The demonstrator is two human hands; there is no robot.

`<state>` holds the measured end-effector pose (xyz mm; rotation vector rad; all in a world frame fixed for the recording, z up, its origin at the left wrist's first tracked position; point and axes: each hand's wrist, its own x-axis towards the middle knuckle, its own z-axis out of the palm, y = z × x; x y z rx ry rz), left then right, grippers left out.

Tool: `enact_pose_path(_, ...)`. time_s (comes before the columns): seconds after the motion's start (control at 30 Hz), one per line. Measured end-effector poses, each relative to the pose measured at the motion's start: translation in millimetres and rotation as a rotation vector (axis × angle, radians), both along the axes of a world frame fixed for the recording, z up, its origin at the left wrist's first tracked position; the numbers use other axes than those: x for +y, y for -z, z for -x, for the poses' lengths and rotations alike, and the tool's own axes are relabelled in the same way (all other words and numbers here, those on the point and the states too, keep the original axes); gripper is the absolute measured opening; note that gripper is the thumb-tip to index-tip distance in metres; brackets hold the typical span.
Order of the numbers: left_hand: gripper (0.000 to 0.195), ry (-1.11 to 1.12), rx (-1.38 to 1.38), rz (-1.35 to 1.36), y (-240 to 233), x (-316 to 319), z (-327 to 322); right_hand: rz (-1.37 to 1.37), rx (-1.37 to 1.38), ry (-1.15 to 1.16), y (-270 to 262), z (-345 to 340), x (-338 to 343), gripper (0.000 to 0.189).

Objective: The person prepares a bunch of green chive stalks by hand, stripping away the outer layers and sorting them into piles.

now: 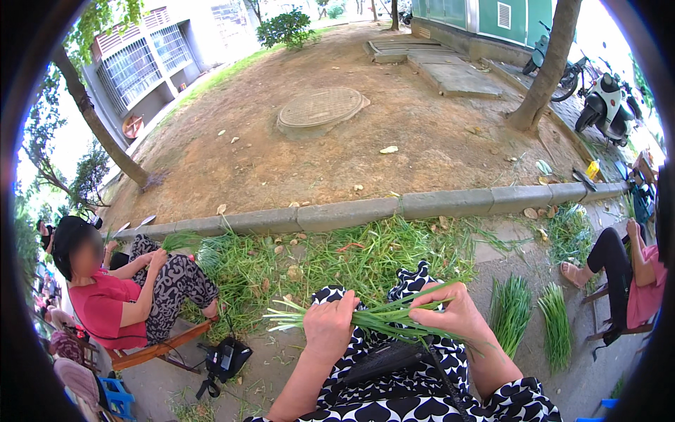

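A bunch of long green leaves with white stem ends, probably garlic chives (pixel 379 319), lies across my lap. My left hand (pixel 330 323) is closed round it near the white ends, which stick out to the left. My right hand (pixel 448 311) is at the leafy part, thumb and forefinger pinching a few leaves. Two sorted bundles of the same greens, one darker (pixel 511 314) and one with paler ends (pixel 555 324), lie on the pavement to my right. Loose leaves (pixel 337 258) cover the ground beyond my knees.
A stone kerb (pixel 348 214) runs beyond the leaves, with bare soil and a round manhole cover (pixel 322 108) behind it. A seated person in a red shirt (pixel 105 306) holds greens at left, near a black bag (pixel 227 358). Another person in pink (pixel 646 279) sits at right.
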<state>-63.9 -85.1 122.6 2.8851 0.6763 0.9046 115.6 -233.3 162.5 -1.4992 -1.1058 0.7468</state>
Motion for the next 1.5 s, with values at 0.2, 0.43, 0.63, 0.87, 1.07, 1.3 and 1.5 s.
enact_pose_path(0.2,0.014,-0.01,-0.005,0.017,-4,3,1,-0.147,0.006,0.133,22,1,14,0.007)
enact_pose_path(0.43,0.021,0.017,0.09,0.202,2,-5,-8,-0.265,0.514,0.391,59,7,44,0.002)
enact_pose_path(0.63,0.023,-0.071,0.137,0.333,2,4,-5,-0.544,0.834,0.615,64,-30,57,0.002)
enact_pose_path(0.87,0.022,-0.231,0.146,0.322,14,32,14,-0.241,0.244,0.766,121,-124,69,0.024)
enact_pose_path(1.07,0.024,-0.286,0.128,0.368,9,43,12,0.042,-0.523,0.782,196,-191,51,0.029)
enact_pose_path(1.3,0.025,-0.38,0.143,0.395,14,57,26,0.185,-0.522,0.803,172,-169,53,0.012)
enact_pose_path(1.5,0.024,-0.402,0.137,0.397,7,60,28,-0.088,-0.351,0.751,152,-121,48,0.014)
